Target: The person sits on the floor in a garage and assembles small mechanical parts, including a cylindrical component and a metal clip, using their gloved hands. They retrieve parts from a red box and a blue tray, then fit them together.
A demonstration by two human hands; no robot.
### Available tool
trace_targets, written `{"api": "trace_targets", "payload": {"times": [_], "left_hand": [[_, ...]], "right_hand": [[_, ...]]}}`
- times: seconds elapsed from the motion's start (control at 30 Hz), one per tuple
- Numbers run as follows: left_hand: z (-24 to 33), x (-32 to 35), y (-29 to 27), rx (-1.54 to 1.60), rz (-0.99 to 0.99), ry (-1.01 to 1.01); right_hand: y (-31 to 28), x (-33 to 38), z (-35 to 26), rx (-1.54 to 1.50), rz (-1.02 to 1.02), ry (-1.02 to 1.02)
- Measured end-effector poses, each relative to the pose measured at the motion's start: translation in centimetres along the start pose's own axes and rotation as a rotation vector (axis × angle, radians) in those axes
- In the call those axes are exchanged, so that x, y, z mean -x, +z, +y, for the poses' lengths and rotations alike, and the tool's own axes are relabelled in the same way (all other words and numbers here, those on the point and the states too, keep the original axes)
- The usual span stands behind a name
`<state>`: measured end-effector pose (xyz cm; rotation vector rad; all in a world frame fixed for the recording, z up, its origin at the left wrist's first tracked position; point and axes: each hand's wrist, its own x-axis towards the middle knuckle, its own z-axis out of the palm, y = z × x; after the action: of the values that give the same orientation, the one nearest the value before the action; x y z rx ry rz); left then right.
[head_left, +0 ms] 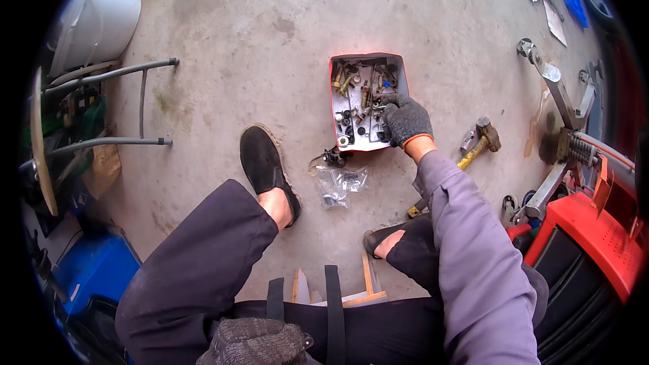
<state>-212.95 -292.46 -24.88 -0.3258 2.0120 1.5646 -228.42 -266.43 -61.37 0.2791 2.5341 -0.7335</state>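
Observation:
A shallow box (403, 74) with a red rim stands on the concrete floor ahead of me, holding bolts (365, 93), nuts and other small hardware. My right hand (407, 120), in a dark grey knitted glove, reaches over the box's right side. Its fingers curl down among the hardware, and whatever lies between them is hidden. Low in the view, near my lap, my gloved left hand (255, 342) is closed. A small metallic thing (308, 341) shows at its fingertips, too small to name.
Clear plastic bags (336, 186) with small dark parts lie just below the box. A hammer (481, 142) with a yellow handle rests to the right. Beyond it stands a metal floor jack (561, 94), near a red plastic seat (595, 236). Metal legs (111, 74) jut in from the left.

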Motion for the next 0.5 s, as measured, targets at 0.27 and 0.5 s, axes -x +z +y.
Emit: {"api": "trace_targets", "payload": {"times": [0.27,0.5], "left_hand": [[-0.3,-0.2,-0.6,0.028,-0.108,-0.022],[0.6,0.5,0.7,0.054,0.012,-0.04]], "right_hand": [[2.9,1.2,-0.7,-0.202,-0.447,-0.333],[-0.4,-1.8,-1.7,-0.707,-0.212,0.045]]}}
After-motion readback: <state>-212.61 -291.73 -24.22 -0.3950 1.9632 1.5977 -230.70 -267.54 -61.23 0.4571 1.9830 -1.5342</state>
